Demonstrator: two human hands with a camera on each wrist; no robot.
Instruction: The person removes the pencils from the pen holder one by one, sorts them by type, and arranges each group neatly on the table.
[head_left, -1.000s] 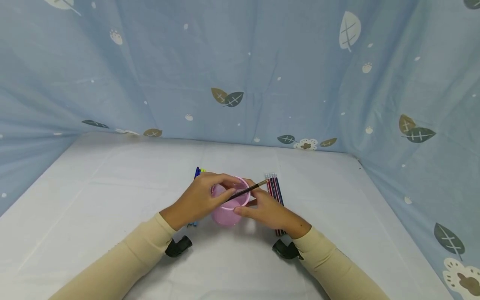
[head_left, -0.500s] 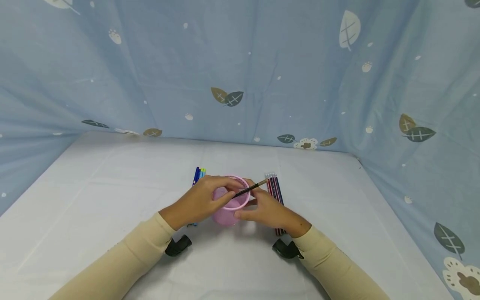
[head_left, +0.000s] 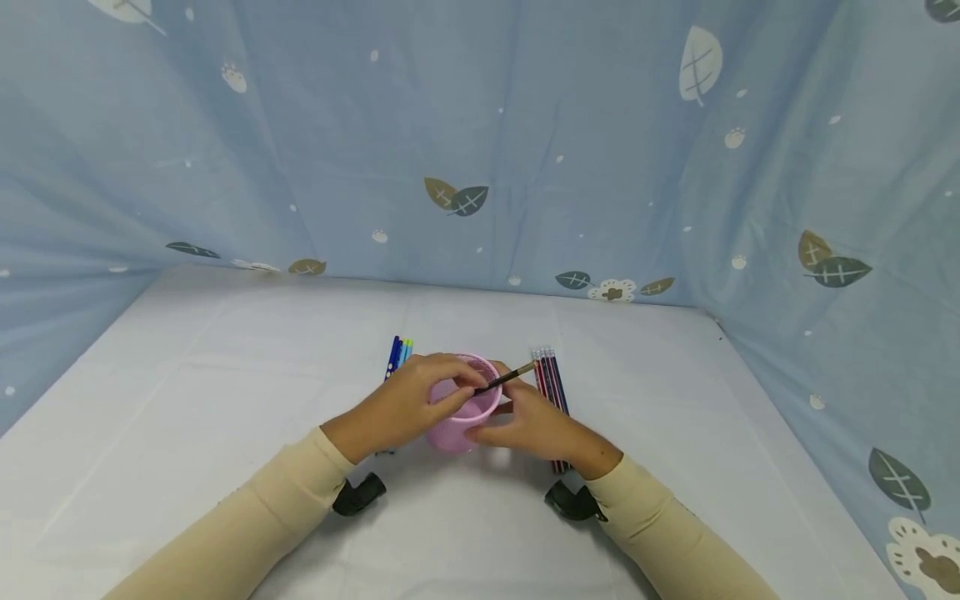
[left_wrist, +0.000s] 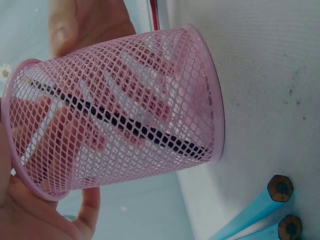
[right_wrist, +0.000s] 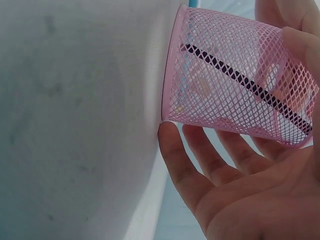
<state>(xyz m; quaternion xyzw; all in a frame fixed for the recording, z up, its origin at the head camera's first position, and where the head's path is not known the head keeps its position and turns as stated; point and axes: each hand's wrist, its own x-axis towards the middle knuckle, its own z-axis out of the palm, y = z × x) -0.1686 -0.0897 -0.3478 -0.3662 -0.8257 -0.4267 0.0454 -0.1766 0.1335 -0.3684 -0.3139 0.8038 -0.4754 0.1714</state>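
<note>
A pink mesh pen holder (head_left: 453,429) stands upright on the white cloth between both hands. Leaning inside it is a slim black stick (head_left: 504,381) with a tan end, much like a paintbrush; the stick (left_wrist: 120,120) shows through the mesh, reaching down to the holder's bottom. My left hand (head_left: 412,400) reaches over the rim, thumb and finger meeting at the stick. With my right hand (head_left: 536,421) I grip the holder's right side, thumb in front and fingers along the far side. Some left fingers are hidden by the holder.
Left of the holder lie blue and light-blue pencils (head_left: 393,358), partly under the left hand. Several striped pencils with erasers (head_left: 551,375) lie beside the right hand. Black curved wrist mounts (head_left: 360,494) sit under both sleeves. A blue leaf-print curtain (head_left: 480,142) hangs behind.
My left thumb and fingers have shifted slightly right along the stick, covering more of its lower part. Stick, pen holder and right hand stay almost in place.
</note>
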